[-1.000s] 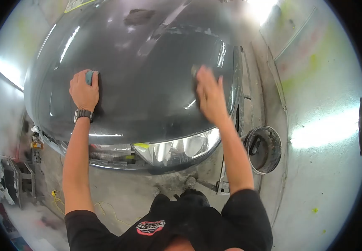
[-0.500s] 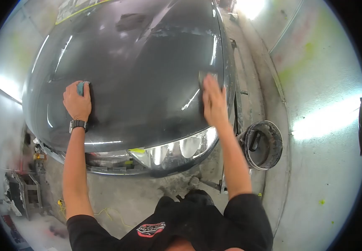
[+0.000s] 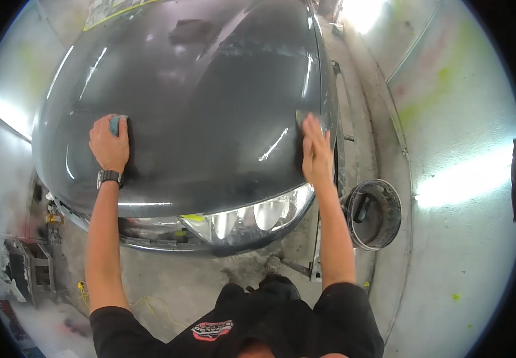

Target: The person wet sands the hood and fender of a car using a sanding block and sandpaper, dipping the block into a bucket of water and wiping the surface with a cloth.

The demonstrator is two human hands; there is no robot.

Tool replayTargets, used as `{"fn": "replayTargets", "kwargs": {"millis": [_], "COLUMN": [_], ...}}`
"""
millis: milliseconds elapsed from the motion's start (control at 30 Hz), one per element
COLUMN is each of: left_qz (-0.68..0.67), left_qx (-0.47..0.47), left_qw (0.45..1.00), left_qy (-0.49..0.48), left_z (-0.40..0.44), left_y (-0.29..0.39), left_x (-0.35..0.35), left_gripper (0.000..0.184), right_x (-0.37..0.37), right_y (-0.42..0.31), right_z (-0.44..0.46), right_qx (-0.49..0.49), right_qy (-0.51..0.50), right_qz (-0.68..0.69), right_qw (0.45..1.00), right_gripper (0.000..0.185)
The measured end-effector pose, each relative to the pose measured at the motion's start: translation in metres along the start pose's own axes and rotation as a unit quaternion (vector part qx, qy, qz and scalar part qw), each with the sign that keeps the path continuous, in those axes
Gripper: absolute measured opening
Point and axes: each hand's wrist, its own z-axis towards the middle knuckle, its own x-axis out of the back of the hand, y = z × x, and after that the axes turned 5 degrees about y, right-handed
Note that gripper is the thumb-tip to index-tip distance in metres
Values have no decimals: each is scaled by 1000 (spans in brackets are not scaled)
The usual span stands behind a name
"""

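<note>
A dark, glossy car hood (image 3: 168, 143) spreads under both hands. Toward its left side, my left hand (image 3: 109, 146) rests with fingers curled round a blue-green sponge (image 3: 115, 125), only part of which shows. My right hand (image 3: 317, 149) lies near the hood's right edge, fingers stretched and close together, slightly blurred. Beneath its fingers is a grey sheet that looks like sandpaper (image 3: 299, 117), mostly covered by the hand. The headlight (image 3: 252, 218) sits below the hood's front edge.
A dirty bucket (image 3: 400, 212) with a dark block (image 3: 363, 209) inside stands on the floor to the right. A pale wall (image 3: 466, 238) rises beyond it. At lower left are a metal stand (image 3: 42, 268) and a yellow cord (image 3: 150, 304).
My right hand has shifted right and slightly down along the hood with the sandpaper, toward the edge. My left hand keeps its place with the sponge.
</note>
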Motion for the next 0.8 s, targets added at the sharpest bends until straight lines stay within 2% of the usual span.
{"fn": "replayTargets", "kwargs": {"millis": [67,133,200,267,300,400,467,533,567,667,700,800], "left_qz": [6,-7,-14,-15,-9,2,8,16,19,31,34,41], "left_qx": [-6,-12,-14,-15,-18,-17,-10,-8,-5,-1,-2,-7], "left_qw": [1000,1000,1000,1000,1000,1000,1000,1000,1000,999,999,999], "left_qy": [3,0,7,4,6,-7,-11,-16,-17,-20,-20,-19], "left_z": [2,1,5,3,5,0,3,4,4,0,1,1], "left_y": [-1,-2,-1,-4,-5,-8,-6,-9,-8,-12,-13,-16], "left_x": [-2,-1,-3,-2,-2,-5,-5,-9,-8,-8,-11,-14], "left_gripper": [26,26,27,28,28,30,31,34,35,38,39,41], "right_x": [6,2,-18,-33,-35,-33,-14,-19,-20,-39,-43,-75], "right_y": [10,32,65,83,81,61,19,0,-25,-54,-59,-103], "right_z": [-11,55,138,196,193,139,55,-45,-89,-144,-141,-140], "right_qx": [41,39,9,-74,-46,4,17,37,-19,-67,-90,-132], "right_qy": [-16,1,-2,-21,-5,13,14,37,38,52,48,126], "right_qz": [-6,-14,-10,7,-6,-35,-43,-45,-32,-79,-86,-41], "right_qw": [999,999,1000,997,999,999,999,998,999,993,991,982], "right_gripper": [40,41,43,43,43,42,46,60,63,67,71,72]}}
